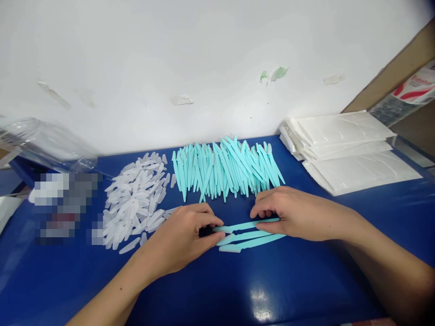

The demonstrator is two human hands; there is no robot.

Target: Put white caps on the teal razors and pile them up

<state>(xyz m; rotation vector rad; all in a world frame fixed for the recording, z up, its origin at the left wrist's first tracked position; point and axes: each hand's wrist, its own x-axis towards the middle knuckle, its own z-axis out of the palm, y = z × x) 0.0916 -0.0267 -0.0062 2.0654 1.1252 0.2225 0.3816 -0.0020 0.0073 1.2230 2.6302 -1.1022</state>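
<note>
Several turquoise razor-like sticks (253, 242) lie side by side on the blue table in front of me, their blade ends to the left. My left hand (190, 235) pinches the blade end of the upper ones between thumb and fingers. Over their right ends is my right hand (285, 210), its thumb on the handles and its fingers curled. Beyond my hands lies a wide heap of the same turquoise sticks (224, 167). A pile of small translucent white caps (136, 199) sits to the left, partly behind my left hand.
White flat packets (360, 167) are stacked at the right back of the blue table (210, 294). A clear plastic container (50, 140) stands at the left back, with a blurred-out object near it. A white wall rises behind. At the far right is a plastic bag (411, 95).
</note>
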